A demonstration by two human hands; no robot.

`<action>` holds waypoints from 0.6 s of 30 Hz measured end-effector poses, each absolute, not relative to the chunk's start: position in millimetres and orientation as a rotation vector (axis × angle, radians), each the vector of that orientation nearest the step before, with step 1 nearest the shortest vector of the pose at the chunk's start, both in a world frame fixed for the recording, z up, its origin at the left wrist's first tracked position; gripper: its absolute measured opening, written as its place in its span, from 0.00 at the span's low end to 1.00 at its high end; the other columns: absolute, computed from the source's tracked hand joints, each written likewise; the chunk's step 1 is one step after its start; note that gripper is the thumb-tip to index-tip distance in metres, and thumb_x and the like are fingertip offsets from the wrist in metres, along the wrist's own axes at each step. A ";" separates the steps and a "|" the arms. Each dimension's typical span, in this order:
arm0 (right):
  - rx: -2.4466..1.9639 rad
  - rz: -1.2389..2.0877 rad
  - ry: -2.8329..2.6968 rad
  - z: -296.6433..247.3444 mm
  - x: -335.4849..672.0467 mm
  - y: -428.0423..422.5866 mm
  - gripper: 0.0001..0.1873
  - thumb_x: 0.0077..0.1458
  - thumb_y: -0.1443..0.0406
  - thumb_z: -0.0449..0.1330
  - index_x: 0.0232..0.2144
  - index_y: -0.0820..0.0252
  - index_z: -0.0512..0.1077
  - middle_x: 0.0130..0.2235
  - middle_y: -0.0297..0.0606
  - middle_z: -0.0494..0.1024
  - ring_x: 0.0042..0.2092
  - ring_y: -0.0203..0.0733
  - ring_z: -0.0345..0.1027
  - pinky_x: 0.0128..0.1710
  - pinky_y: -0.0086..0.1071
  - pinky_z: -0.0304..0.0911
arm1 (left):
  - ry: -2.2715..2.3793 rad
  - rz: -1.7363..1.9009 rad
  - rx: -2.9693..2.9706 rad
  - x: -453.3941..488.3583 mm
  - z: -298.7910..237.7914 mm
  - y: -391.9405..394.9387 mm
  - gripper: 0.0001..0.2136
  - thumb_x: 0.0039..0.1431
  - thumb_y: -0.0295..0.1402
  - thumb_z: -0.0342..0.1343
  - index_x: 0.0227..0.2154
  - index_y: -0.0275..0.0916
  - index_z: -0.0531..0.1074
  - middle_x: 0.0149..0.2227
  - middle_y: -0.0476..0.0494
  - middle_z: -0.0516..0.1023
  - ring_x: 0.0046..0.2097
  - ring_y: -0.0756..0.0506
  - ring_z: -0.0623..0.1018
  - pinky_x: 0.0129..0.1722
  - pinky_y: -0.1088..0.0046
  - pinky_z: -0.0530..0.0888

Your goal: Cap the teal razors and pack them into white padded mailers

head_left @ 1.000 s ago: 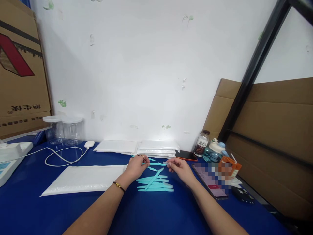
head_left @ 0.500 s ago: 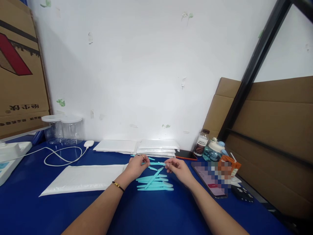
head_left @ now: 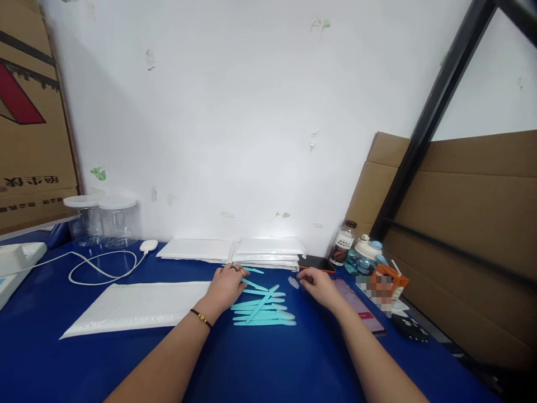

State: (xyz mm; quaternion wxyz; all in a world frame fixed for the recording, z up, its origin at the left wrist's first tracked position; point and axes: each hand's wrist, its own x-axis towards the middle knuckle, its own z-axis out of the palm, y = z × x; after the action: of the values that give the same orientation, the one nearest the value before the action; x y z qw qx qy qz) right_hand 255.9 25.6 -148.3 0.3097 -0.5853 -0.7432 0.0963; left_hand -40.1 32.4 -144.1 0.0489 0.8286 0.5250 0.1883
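Several turquoise eyebrow razors (head_left: 264, 323) lie in a loose row on the blue table, one of them slanting across the others. Just behind this row, my left hand (head_left: 226, 285) has its fingers bent down over the handle end of a razor (head_left: 255, 285); its fingertips are partly hidden. Another razor (head_left: 254, 270) lies beyond the fingers. A small clear cap (head_left: 293, 282) rests at the fingertips of my right hand (head_left: 318, 286), whose thumb and forefinger are slightly apart beside it.
A white padded mailer (head_left: 134, 305) lies left of my left hand. Stacked white mailers (head_left: 271, 246) stand against the wall. Phones (head_left: 356, 308), a brown bottle (head_left: 343, 243), a drinking bottle (head_left: 363, 256) and an orange carton (head_left: 388, 281) line the right. Clear jars (head_left: 119, 224) and a white cable (head_left: 100, 263) are left.
Both hands held one razor between them before; they are now apart. Another razor lies at the back of the row. My right hand has moved right, and the clear cap is visible.
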 end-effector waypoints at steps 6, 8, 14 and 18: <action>-1.658 0.160 -2.000 -164.0 236.5 34.5 0.05 0.49 0.66 0.56 0.28 0.62 0.71 0.33 0.39 0.72 0.33 0.39 0.66 0.34 0.30 0.59 | 1.657 0.503 2.376 -39.3 -143.7 36.6 0.05 0.53 0.34 0.52 0.29 0.44 0.73 0.38 0.46 0.74 0.48 0.43 0.69 0.44 0.66 0.63; -1.652 0.205 -2.000 -163.9 233.9 34.3 0.03 0.47 0.68 0.57 0.26 0.61 0.71 0.30 0.36 0.72 0.31 0.38 0.65 0.31 0.28 0.57 | 1.652 0.490 2.352 -39.3 -143.1 37.0 0.05 0.52 0.34 0.52 0.27 0.43 0.72 0.37 0.46 0.75 0.47 0.43 0.70 0.43 0.67 0.64; -1.576 0.289 -1.978 -155.0 237.2 26.4 0.08 0.49 0.63 0.57 0.27 0.60 0.75 0.27 0.35 0.76 0.29 0.39 0.66 0.30 0.29 0.56 | 1.590 0.557 2.401 -40.2 -141.9 36.6 0.06 0.55 0.34 0.49 0.29 0.42 0.70 0.33 0.48 0.76 0.42 0.44 0.72 0.43 0.67 0.62; -1.452 0.372 -2.012 -146.2 233.2 18.5 0.12 0.52 0.60 0.56 0.33 0.59 0.77 0.34 0.39 0.78 0.35 0.43 0.69 0.36 0.32 0.60 | 1.506 0.645 2.448 -37.0 -132.5 29.2 0.06 0.58 0.34 0.46 0.32 0.42 0.67 0.29 0.50 0.75 0.35 0.47 0.73 0.43 0.68 0.63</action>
State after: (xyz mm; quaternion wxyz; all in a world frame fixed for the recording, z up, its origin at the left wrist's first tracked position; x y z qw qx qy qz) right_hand 233.2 18.5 -146.2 0.3111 -0.5500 -0.7622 0.1409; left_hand -37.0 29.2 -132.5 0.0977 0.8272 0.5086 0.2180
